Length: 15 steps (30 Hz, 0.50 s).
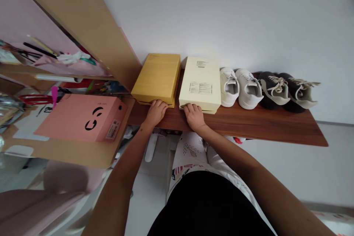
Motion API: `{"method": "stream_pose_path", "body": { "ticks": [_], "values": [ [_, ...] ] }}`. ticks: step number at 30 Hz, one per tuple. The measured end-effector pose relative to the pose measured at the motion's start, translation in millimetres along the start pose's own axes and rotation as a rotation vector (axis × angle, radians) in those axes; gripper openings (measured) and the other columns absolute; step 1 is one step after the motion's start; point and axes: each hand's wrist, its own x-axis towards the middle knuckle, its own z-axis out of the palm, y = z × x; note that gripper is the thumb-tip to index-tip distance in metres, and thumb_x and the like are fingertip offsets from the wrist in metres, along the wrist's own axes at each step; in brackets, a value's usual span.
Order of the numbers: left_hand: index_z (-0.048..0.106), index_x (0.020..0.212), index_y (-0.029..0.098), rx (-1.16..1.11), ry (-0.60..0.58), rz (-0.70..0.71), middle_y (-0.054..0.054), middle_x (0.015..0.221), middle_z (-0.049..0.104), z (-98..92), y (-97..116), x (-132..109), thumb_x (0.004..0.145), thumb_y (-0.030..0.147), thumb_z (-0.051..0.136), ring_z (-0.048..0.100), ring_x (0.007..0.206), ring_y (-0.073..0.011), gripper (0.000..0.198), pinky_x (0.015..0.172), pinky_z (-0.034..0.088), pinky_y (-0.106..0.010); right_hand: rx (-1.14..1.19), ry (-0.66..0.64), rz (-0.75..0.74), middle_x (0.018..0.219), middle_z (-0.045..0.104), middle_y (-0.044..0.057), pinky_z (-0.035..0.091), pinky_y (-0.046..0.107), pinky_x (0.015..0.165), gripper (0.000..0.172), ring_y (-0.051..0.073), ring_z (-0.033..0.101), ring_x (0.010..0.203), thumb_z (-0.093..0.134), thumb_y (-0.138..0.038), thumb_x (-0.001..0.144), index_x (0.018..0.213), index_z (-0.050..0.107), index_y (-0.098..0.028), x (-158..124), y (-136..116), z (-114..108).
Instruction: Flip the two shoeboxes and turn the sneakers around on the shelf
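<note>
My left hand [155, 113] rests with curled fingers against the near end of a yellow shoe box [156, 76] on a dark wooden shelf [249, 123]. My right hand [194, 115] presses, fingers curled, against the near end of a cream shoe box [200, 83] that stands right beside the yellow one. Both boxes are closed and lie flat with their far ends near the white wall.
A pair of white sneakers [240, 87] and a pair of dark sneakers [287, 90] stand on the shelf to the right of the boxes. A pink shoe box [83, 117] lies on a tan desk at left. A pink chair [41, 199] is at lower left.
</note>
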Motion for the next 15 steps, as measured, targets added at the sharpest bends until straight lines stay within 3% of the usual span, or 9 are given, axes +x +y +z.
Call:
{"method": "stream_pose_path", "body": {
  "ticks": [5, 10, 15],
  "values": [
    [0.068, 0.099, 0.019, 0.028, 0.013, -0.024, -0.013, 0.098, 0.062, 2.2, 0, 0, 0.101, 0.030, 0.041, 0.053, 0.099, -0.0294, 0.029, 0.092, 0.046, -0.044, 0.029, 0.032, -0.010, 0.106, 0.062, 0.013, 0.036, 0.039, 0.080, 0.028, 0.027, 0.049, 0.091, 0.039, -0.017, 0.103, 0.106, 0.066, -0.018, 4, 3, 5],
    [0.066, 0.106, 0.017, 0.063, 0.107, -0.106, -0.016, 0.107, 0.063, 10.1, 14, -8, 0.101, 0.031, 0.043, 0.054, 0.105, -0.0320, 0.028, 0.095, 0.046, -0.048, 0.076, 0.069, -0.012, 0.107, 0.062, 0.014, 0.037, 0.039, 0.084, 0.027, 0.027, 0.050, 0.094, 0.040, -0.016, 0.102, 0.110, 0.066, -0.019, 8, 7, 9],
    [0.057, 0.124, 0.011, -0.018, 0.232, -0.159, -0.022, 0.119, 0.059, 16.7, 24, -16, 0.098, 0.032, 0.047, 0.053, 0.117, -0.0339, 0.034, 0.103, 0.043, -0.051, 0.205, 0.197, 0.001, 0.116, 0.063, 0.013, 0.039, 0.039, 0.092, 0.028, 0.026, 0.053, 0.103, 0.046, -0.018, 0.101, 0.122, 0.064, -0.020, -18, 11, 3]
  ]
}}
